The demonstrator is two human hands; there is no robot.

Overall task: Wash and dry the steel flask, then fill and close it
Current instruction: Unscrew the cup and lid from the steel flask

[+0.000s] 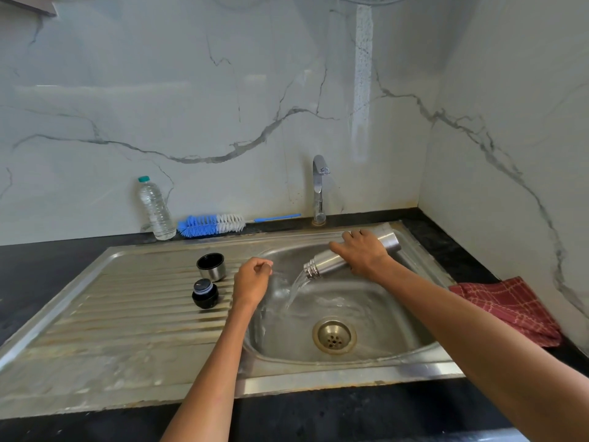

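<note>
Wrapped over the body of the steel flask (325,259), my right hand (363,253) grips it with fingers curled across the top, holding it tipped well past level above the sink basin (398,317). Its mouth points down and to my left, its base up toward the back right corner. Water (294,287) pours from the threaded neck in a clear stream and spreads in ripples over the basin floor, short of the round drain strainer (334,335). My left hand (253,282) hangs over the basin's left edge, loosely fisted, fingers curled in and holding nothing.

On the ribbed drainboard (127,314), just beside my left hand, stand two parts of the flask: the steel cup lid (211,266) with a dark inside, mouth up, and nearer me the black stopper (205,293); they sit close together but apart. The flask itself is plain brushed steel, wet-looking and shiny, with ridged rings at the neck.

Behind the drainboard, against the marble wall, a clear plastic bottle (155,208) with a teal cap stands upright, holding clear liquid nearly to the shoulder. A blue-and-white bottle brush (212,223) lies beside it along the wall, handle toward the tap (319,189). A red checked cloth (513,306) lies crumpled on the dark counter to my right.
</note>
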